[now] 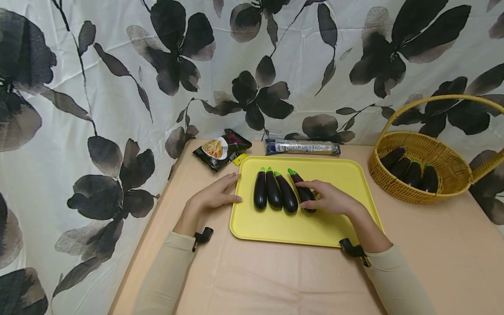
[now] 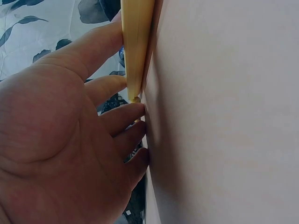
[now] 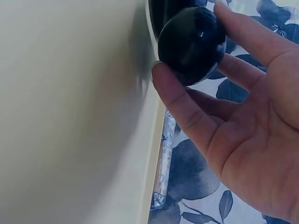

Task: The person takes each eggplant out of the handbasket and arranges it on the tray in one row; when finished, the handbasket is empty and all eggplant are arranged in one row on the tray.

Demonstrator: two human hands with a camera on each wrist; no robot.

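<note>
Three dark eggplants (image 1: pixel 273 190) with green tops lie side by side on the left half of the yellow tray (image 1: pixel 342 179). Just right of them, a fourth eggplant (image 1: pixel 297 178) lies slanted, its green end pointing away. My right hand (image 1: pixel 332 197) holds this one between thumb and fingers; the right wrist view shows the rounded end of the eggplant (image 3: pixel 191 46) within the grip. At the tray's left edge is my left hand (image 1: pixel 210 192), its fingers loosely extended. In the left wrist view, its thumb and a fingertip meet the tray's side (image 2: pixel 137 42), with other fingertips at the tabletop.
A yellow wicker basket (image 1: pixel 397 186) with a tall handle stands at right, holding several eggplants (image 1: pixel 412 174). Behind the tray lie a black snack bag (image 1: pixel 216 151) and a long blue-and-clear packet (image 1: pixel 302 147). A floral curtain (image 1: pixel 307 65) hangs at the table's back and left.
</note>
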